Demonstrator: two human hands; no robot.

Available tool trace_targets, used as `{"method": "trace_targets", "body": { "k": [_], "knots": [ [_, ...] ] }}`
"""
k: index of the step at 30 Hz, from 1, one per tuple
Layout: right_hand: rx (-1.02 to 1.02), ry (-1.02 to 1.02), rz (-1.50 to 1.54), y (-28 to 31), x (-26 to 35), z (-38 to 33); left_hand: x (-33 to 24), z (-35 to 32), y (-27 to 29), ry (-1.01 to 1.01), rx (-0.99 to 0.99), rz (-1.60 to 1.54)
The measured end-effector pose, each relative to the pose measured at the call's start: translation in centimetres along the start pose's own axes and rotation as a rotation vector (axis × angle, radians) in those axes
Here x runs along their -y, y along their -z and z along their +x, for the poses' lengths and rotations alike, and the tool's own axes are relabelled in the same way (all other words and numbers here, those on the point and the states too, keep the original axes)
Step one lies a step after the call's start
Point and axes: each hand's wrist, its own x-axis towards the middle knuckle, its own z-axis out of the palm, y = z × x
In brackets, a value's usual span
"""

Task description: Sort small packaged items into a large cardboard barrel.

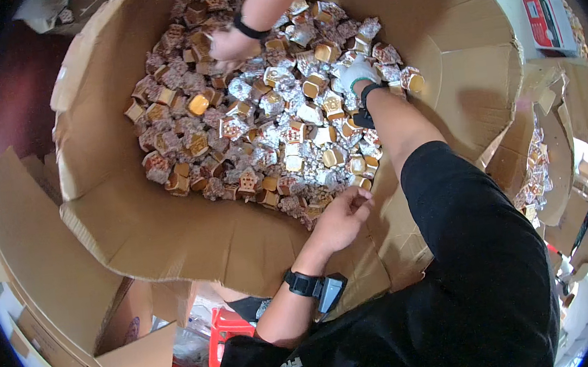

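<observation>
A big cardboard box (193,243) holds a heap of small house-shaped ornaments (294,132), brown with white, sparkly roofs and some red trim. Over the heap's far right side, my right hand (360,72) in a white glove reaches down among the ornaments. Its fingers are mostly hidden, so any hold on a piece cannot be made out. Bare and loosely curled, my left hand (340,220) hovers by the near edge of the heap. Its thumb stands apart from the fingers, and nothing shows between them.
From the top, another person's hand (232,46) with a dark wristband reaches into the same heap. An open carton (136,347) and a red plastic item (227,331) lie at the lower left. More ornaments (536,160) fill a container at the right, below a white-and-red box (549,23).
</observation>
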Motion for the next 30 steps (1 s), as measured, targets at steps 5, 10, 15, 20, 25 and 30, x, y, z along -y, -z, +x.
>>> {"method": "trace_targets", "body": {
  "k": [5, 10, 15, 20, 25, 30],
  "knots": [
    [-0.141, 0.013, 0.191, 0.5, -3.8, 2.1, -2.0, 1.0, -0.7, 0.086, 0.080, 0.057],
    [0.039, 0.031, 0.329, 5.3, -9.0, 9.3, -2.2, 2.8, -1.7, 0.032, 0.110, -0.013],
    [0.564, 0.366, -0.140, 8.7, -6.4, 2.2, -1.4, 1.3, 0.0, 0.076, 0.025, 0.013],
    [0.388, 0.691, -0.728, 4.1, -12.2, 2.3, -1.6, 2.8, -1.6, -0.027, 0.072, -0.086],
    [0.192, 0.450, -0.581, 2.4, -9.7, -2.8, -1.2, 2.1, -0.8, 0.023, 0.024, -0.104],
    [0.125, 0.637, -0.125, -0.5, -1.7, -10.9, 0.2, -0.9, 2.3, 0.082, -0.251, -0.211]
  ]
}}
